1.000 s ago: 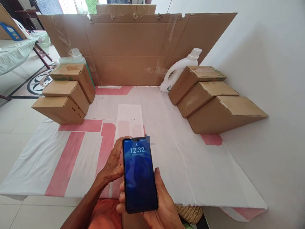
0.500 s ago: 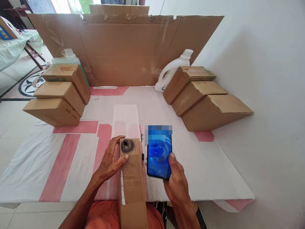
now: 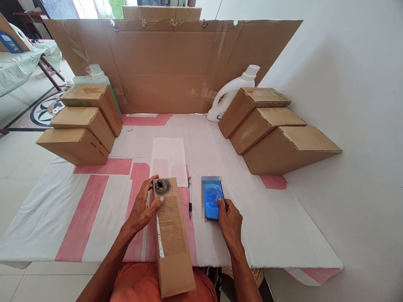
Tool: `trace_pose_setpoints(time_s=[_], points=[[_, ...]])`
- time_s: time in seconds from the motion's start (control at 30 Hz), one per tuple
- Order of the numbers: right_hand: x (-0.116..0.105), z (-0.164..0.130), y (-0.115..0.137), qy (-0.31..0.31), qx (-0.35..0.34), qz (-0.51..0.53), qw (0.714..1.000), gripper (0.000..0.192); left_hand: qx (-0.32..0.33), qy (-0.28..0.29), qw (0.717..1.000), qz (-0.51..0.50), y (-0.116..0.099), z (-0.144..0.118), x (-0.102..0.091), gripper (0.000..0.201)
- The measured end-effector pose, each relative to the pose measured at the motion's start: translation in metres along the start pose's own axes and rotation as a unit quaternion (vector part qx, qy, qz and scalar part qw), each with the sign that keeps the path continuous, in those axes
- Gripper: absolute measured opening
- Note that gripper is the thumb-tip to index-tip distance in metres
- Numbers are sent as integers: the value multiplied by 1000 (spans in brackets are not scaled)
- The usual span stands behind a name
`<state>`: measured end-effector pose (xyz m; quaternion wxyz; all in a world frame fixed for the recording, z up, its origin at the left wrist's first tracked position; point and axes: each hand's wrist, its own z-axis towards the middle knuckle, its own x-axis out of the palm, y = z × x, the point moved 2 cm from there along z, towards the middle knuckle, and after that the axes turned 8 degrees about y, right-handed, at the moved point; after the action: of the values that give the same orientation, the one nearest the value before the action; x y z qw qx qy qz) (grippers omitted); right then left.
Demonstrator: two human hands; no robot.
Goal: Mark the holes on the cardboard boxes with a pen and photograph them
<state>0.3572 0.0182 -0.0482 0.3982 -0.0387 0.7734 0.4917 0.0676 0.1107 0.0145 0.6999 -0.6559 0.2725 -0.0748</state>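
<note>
Our left hand (image 3: 143,209) is spread along the side of the long cardboard box (image 3: 171,237), bracing it with the thumb on its top near the scribbled hole. Our right hand (image 3: 229,220) grips the phone (image 3: 213,200), laying it flat just right of the pen (image 3: 189,197) between them.

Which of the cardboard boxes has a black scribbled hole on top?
The long box under the left hand, nearest the person; the stacked boxes at left and right show none.
</note>
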Motion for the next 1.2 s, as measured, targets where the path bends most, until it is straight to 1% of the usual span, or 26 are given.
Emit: trace_pose_setpoints(time_s=[0.1,0.2,0.3,0.4,0.43,0.47,0.5,0.53,0.57,0.6,0.63,0.67,0.7,0.73,0.8,0.9,0.97,1.0,1.07,1.13,1.2], points=[[-1,-1,-6,-8,-4,-56,998,65,-14,-8,1000,-8,10,0,0,65],[1,-2,-10,-12,-3,-98,995,70,-8,-27,1000,-10,15,-1,3,68],[1,-3,-10,-13,6,-138,990,59,-5,-47,999,-15,17,-6,7,68],[-3,-8,-8,-20,5,-169,985,50,-20,-60,998,-19,22,-19,9,63],[-3,-13,-7,-25,-6,-174,984,50,-28,-64,997,-18,26,-26,8,62],[-2,-19,-6,-24,-32,-171,984,51,-35,-70,997,-11,31,-34,8,60],[1,-27,-5,-11,-76,-157,985,51,-39,-77,996,6,37,-44,8,60],[7,-38,-4,22,-133,-134,982,50,-36,-80,996,35,44,-54,9,62],[14,-50,-2,74,-195,-104,972,50,-23,-76,994,72,50,-64,11,67],[22,-64,0,139,-251,-70,955,52,0,-59,992,112,55,-74,14,76],[30,-77,2,206,-288,-37,934,57,28,-31,989,143,58,-81,17,86],[36,-88,5,263,-303,-8,916,62,52,5,986,158,57,-87,20,94],[40,-97,9,304,-304,19,902,67,69,39,985,155,53,-90,21,97],[40,-102,15,330,-301,47,893,70,77,69,985,139,45,-91,20,96],[29,-104,33,353,-294,96,883,76,68,102,988,97,19,-88,8,82],[0,-93,68,364,-280,136,878,90,36,119,990,66,-31,-75,-19,55],[-13,-81,89,349,-266,161,884,87,3,130,989,68,-55,-69,-30,48],[-15,-76,98,336,-263,176,887,80,-12,128,989,76,-62,-66,-31,48],[-7,-66,110,324,-252,215,886,68,-33,105,990,90,-63,-60,-26,53],[9,-58,114,326,-233,249,882,64,-38,80,992,85,-52,-55,-15,54],[25,-53,111,326,-210,267,882,65,-32,72,994,79,-37,-50,-8,49]])
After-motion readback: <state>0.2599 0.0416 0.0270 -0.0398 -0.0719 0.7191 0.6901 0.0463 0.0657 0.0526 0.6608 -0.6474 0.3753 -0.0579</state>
